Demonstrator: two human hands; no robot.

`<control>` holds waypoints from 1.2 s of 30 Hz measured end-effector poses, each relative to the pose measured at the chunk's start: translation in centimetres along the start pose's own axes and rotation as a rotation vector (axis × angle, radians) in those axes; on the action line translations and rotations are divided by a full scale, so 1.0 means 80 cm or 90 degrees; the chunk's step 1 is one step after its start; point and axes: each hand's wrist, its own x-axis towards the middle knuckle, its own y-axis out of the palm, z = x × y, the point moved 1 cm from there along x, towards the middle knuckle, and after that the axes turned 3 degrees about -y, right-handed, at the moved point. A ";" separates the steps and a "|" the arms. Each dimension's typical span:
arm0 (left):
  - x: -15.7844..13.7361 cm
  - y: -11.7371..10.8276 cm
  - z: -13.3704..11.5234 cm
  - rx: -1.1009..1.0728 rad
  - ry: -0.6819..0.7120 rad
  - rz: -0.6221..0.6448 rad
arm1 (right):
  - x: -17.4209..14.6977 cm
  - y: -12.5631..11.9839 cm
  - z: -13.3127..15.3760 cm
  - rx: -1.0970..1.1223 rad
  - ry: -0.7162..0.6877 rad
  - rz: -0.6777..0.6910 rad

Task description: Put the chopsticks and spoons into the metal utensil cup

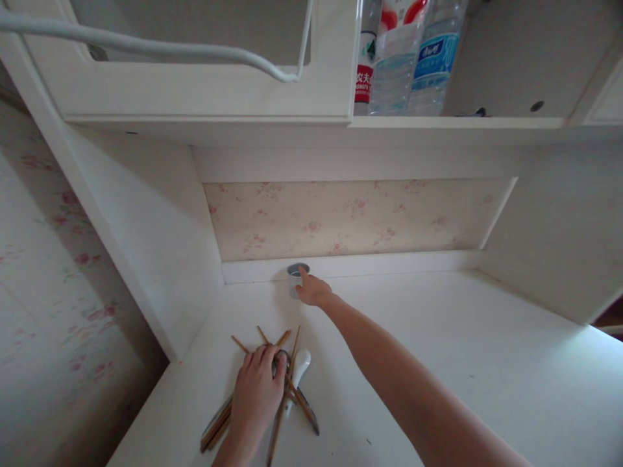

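Observation:
At the back of the white desktop stands a small light-coloured cup with a grey inside. My right hand reaches out to it and pinches its right side, one finger at the rim. Nearer to me, my left hand is curled over a loose bundle of wooden chopsticks, which poke out on both sides of it. A dark, shiny rounded piece, perhaps a metal spoon's bowl, shows by the left thumb. Just right of that hand lies a white spoon. The left fingertips are partly hidden.
An upper cabinet overhangs the desktop, with plastic bottles on its open shelf. A white curved bar crosses the upper left. Side panels bound the nook, and flowered wallpaper covers its back.

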 end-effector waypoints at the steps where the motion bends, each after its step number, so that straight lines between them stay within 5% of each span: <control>1: 0.000 0.000 0.000 0.001 0.006 -0.006 | 0.003 0.000 0.001 -0.016 0.000 0.004; 13: -0.001 0.006 0.004 -0.002 0.004 -0.016 | -0.033 -0.029 -0.003 -0.107 -0.028 -0.075; 22: -0.002 0.004 0.001 -0.022 0.000 0.001 | -0.180 -0.065 -0.036 -0.020 -0.096 -0.184; 29: 0.002 -0.011 0.014 -0.070 -0.055 -0.044 | -0.296 -0.047 -0.054 0.032 -0.092 -0.193; 36: 0.002 -0.028 0.040 0.008 -0.157 0.025 | -0.340 -0.020 -0.070 0.014 -0.070 -0.189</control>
